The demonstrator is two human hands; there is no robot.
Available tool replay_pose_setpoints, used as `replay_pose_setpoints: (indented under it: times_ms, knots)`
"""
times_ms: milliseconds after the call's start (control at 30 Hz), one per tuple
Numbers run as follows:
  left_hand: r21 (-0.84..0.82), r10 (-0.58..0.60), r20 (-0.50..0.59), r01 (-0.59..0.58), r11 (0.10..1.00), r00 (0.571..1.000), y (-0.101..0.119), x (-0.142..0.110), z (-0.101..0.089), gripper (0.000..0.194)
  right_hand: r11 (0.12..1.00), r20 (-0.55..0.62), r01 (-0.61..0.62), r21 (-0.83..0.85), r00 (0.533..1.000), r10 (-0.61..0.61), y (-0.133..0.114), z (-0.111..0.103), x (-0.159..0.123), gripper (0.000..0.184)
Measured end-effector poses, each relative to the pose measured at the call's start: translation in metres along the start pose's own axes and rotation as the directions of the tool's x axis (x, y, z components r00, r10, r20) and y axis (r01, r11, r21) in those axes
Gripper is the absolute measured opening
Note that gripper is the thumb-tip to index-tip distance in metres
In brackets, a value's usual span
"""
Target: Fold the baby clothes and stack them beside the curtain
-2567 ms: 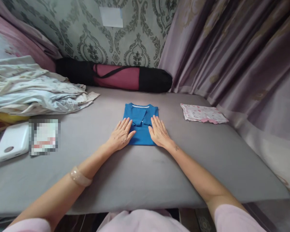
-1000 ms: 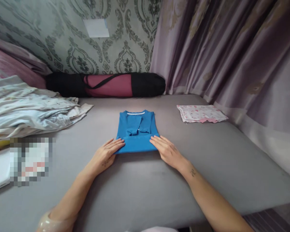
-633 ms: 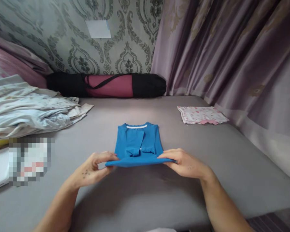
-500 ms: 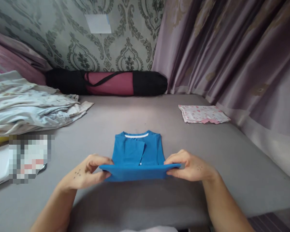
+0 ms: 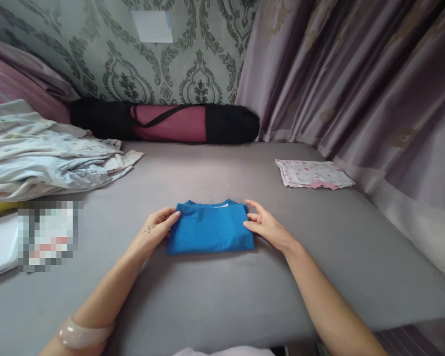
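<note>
A blue shirt [image 5: 211, 230] lies folded into a flat rectangle on the grey bed sheet. Its lower part is folded up over the front, and a strip of the neckline with a white inner band shows at the top. My left hand [image 5: 157, 226] pinches the upper left corner, thumb on top and fingers partly hidden beneath the edge. Along the right edge rests my right hand [image 5: 265, 225], its fingers apart and the index finger stretched out near the upper corner. The thumb of that hand touches the cloth.
A folded white and pink patterned garment [image 5: 313, 174] lies to the right, beside the curtain [image 5: 356, 84]. Crumpled pale clothes [image 5: 44, 153] are heaped at left, with a white object [image 5: 3, 242] and a blurred item below. A long black and maroon bag [image 5: 170, 122] lines the wall.
The shirt's lower edge, held up by both hands before, now lies folded over the upper part. Both hands moved forward with it, and the right hand's fingers have spread.
</note>
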State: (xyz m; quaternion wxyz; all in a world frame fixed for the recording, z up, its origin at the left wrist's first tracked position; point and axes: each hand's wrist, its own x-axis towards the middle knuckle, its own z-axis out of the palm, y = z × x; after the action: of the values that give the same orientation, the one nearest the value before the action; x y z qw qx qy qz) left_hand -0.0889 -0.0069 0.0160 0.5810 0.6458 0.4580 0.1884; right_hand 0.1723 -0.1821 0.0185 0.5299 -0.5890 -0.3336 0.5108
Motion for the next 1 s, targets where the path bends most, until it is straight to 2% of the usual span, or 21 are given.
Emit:
replay_pose_setpoints:
  times_ms: [67, 167, 233, 300, 400, 500, 633, 700, 833, 1000]
  knots:
    - [0.048, 0.015, -0.022, -0.014, 0.999, 1.000, -0.001, 0.003, 0.001, 0.056, 0.995, -0.009, 0.066, -0.077, 0.998, -0.067, 0.005, 0.001, 0.003, 0.069]
    - [0.047, 0.093, -0.046, -0.091, 0.995, 0.995, -0.003, 0.007, 0.004, 0.060, 0.946, -0.080, 0.185, -0.265, 0.974, -0.213, 0.014, 0.003, 0.009, 0.040]
    - [0.076, 0.162, -0.076, -0.157, 0.985, 0.984, -0.004, 0.012, 0.008, 0.060, 0.867, -0.143, 0.223, -0.446, 0.938, -0.315, 0.020, 0.006, 0.012, 0.027]
    - [0.199, 0.223, -0.118, -0.197, 0.960, 0.968, -0.006, 0.016, 0.011, 0.055, 0.760, -0.169, 0.210, -0.615, 0.907, -0.387, 0.023, 0.009, 0.012, 0.028]
    - [0.441, 0.271, -0.166, -0.174, 0.881, 0.948, -0.009, 0.021, 0.016, 0.043, 0.615, -0.119, 0.204, -0.761, 0.889, -0.442, 0.022, 0.014, 0.009, 0.035]
    - [0.524, 0.246, -0.183, -0.118, 0.844, 0.952, -0.008, 0.018, 0.018, 0.044, 0.542, -0.066, 0.195, -0.818, 0.903, -0.425, 0.019, 0.019, 0.006, 0.041]
    - [0.535, 0.221, -0.175, -0.096, 0.840, 0.959, -0.006, 0.005, 0.017, 0.061, 0.494, -0.054, 0.152, -0.856, 0.924, -0.378, 0.017, 0.024, 0.003, 0.046]
    - [0.564, 0.268, -0.121, -0.156, 0.811, 0.956, -0.009, -0.001, 0.016, 0.065, 0.470, -0.064, 0.126, -0.874, 0.927, -0.369, 0.018, 0.026, 0.002, 0.046]
    - [0.627, 0.400, -0.029, -0.296, 0.721, 0.916, -0.023, -0.003, 0.013, 0.055, 0.408, -0.085, 0.067, -0.910, 0.936, -0.342, 0.015, 0.035, -0.004, 0.046]
    - [0.696, 0.478, 0.021, -0.356, 0.623, 0.878, -0.036, 0.002, 0.012, 0.052, 0.285, -0.167, -0.092, -0.954, 0.953, -0.252, 0.005, 0.047, -0.013, 0.047]
